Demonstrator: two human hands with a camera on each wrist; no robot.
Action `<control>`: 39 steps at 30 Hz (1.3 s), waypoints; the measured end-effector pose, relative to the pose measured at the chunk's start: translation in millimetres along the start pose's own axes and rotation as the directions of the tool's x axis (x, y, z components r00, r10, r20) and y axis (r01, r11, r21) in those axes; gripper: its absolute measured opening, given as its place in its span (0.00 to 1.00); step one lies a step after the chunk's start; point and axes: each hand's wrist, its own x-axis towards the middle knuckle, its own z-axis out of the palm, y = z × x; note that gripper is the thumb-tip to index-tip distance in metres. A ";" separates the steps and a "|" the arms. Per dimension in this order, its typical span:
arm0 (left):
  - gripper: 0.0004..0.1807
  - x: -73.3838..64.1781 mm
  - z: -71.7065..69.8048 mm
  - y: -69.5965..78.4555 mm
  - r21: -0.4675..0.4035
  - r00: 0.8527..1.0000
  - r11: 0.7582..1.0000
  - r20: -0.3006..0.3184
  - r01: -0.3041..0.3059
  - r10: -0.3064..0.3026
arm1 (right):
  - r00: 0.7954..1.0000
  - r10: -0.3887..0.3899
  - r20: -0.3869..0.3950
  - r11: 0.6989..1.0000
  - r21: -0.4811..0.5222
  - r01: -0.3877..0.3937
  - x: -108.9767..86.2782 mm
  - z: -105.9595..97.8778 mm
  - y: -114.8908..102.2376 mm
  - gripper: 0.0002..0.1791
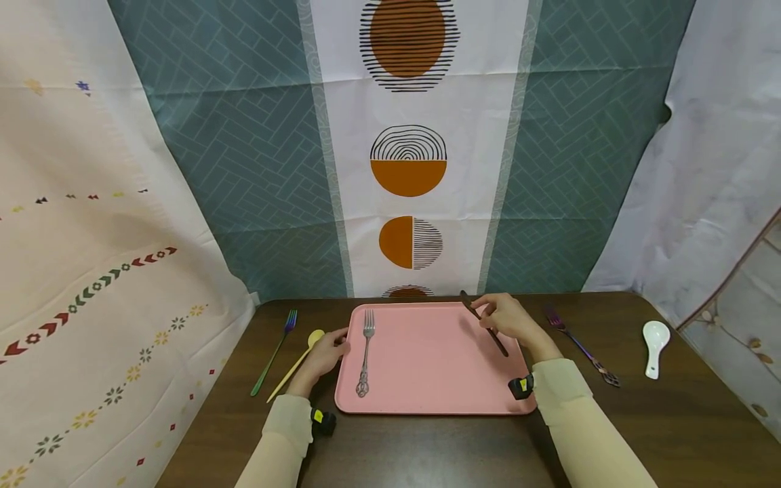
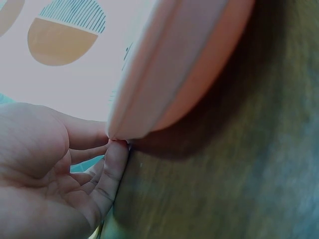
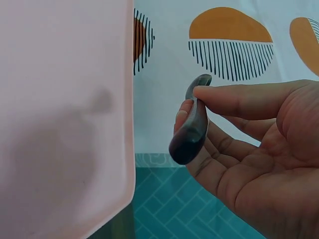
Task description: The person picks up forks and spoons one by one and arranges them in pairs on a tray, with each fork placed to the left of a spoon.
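A pink rectangular tray [image 1: 427, 393] lies on the table with a silver fork [image 1: 366, 349] upright along its left side, tines toward the back. My left hand [image 1: 328, 351] is at the tray's left edge; in the left wrist view its thumb and a finger [image 2: 115, 162] pinch the rim. Above the tray's back right corner, my right hand [image 1: 505, 315] holds a dark slim table knife [image 1: 497, 341] between thumb and fingers. The right wrist view shows the knife [image 3: 192, 132] clear of the tray, its rounded dark end toward the camera.
Left of the tray lie a yellow spoon [image 1: 287, 377] beside my left hand and a green-blue fork [image 1: 271, 362]. To the right are a purple fork [image 1: 582, 349] and a white spoon [image 1: 655, 346]. Patterned cloth [image 1: 409, 108] hangs behind the dark wooden table [image 1: 421, 454].
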 end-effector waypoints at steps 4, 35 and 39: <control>0.26 0.7 -0.2 -0.8 -0.012 1.000 1.000 0.006 0.016 -0.016 | 1.000 -0.003 0.011 1.000 -0.020 0.003 2.8 3.3 -3.5 0.22; 0.26 -0.7 -1.6 2.4 -0.007 1.000 1.000 -0.001 -0.013 0.013 | 0.997 -0.011 0.082 0.999 -0.029 0.014 19.3 45.4 -25.4 0.20; 0.26 -0.7 -0.5 3.2 -0.007 1.000 1.000 0.000 -0.009 0.009 | 0.995 -0.029 0.092 0.998 -0.053 0.034 18.4 51.1 -28.0 0.20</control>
